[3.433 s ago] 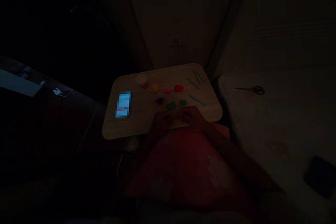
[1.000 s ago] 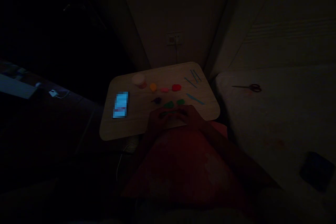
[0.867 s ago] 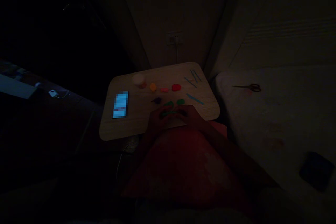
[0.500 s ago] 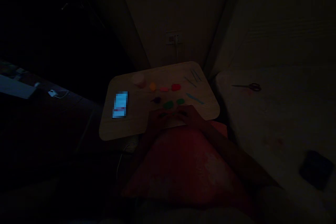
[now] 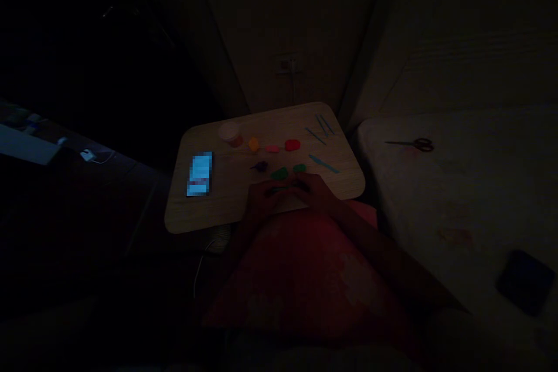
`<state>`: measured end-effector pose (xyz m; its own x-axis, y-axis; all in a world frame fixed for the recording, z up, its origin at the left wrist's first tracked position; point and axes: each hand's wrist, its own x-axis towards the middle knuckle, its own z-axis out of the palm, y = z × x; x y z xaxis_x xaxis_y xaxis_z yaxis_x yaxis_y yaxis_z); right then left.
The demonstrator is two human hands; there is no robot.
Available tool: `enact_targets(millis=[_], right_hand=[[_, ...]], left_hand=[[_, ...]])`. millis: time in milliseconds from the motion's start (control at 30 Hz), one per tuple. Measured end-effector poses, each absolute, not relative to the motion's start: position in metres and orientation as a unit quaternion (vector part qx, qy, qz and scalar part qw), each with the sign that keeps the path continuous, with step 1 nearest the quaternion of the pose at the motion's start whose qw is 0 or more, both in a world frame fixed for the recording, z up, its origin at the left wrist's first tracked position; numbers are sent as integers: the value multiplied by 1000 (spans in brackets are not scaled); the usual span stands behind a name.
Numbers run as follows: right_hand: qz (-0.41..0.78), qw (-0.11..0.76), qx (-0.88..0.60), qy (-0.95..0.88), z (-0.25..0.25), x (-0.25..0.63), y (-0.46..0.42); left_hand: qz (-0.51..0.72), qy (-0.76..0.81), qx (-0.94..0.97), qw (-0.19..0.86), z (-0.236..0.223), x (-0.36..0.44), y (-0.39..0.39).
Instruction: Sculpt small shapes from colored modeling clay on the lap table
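In dim light, my left hand (image 5: 261,196) and my right hand (image 5: 313,190) meet at the front edge of a small wooden table. Their fingers are curled and pinch a thin strip of green clay (image 5: 282,188) between them; shadow hides much of it. Just beyond the fingertips lie two flattened lumps of green clay, a darker one (image 5: 279,174) and a smaller one (image 5: 299,168) close to my right fingers. Farther back sit orange clay (image 5: 253,144), pink clay (image 5: 272,149) and red clay (image 5: 292,145). A dark purple piece (image 5: 260,167) with a thin pointed end lies left of the green.
On the table (image 5: 226,197) are a lit phone (image 5: 200,174), a round tub (image 5: 229,133), a blue flat tool (image 5: 323,163) and several thin sticks (image 5: 321,126). Scissors (image 5: 412,144) and a dark square item (image 5: 525,282) rest on the pale surface to the right. A wall socket (image 5: 288,63) is behind.
Both hands stay nearly in place, with the right fingers shifted slightly toward the smaller green lump. The table looks a little brighter and sharper now.
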<state>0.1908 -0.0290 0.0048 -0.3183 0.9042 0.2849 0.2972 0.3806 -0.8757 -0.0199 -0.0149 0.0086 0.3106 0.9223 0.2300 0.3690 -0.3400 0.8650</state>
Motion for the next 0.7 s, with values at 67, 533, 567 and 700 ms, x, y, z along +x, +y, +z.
enact_targets(millis=[67, 533, 567, 700], right_hand=[[371, 407, -418, -722, 4, 191, -29], [312, 407, -413, -753, 3, 190, -28], [312, 403, -413, -755, 4, 189, -29], [318, 360, -415, -773, 6, 188, -30]], left_hand=[[371, 446, 727, 367, 9, -19, -16], [367, 467, 715, 368, 13, -17, -15], [361, 471, 714, 372, 13, -17, -15], [340, 474, 716, 383, 15, -17, -16]])
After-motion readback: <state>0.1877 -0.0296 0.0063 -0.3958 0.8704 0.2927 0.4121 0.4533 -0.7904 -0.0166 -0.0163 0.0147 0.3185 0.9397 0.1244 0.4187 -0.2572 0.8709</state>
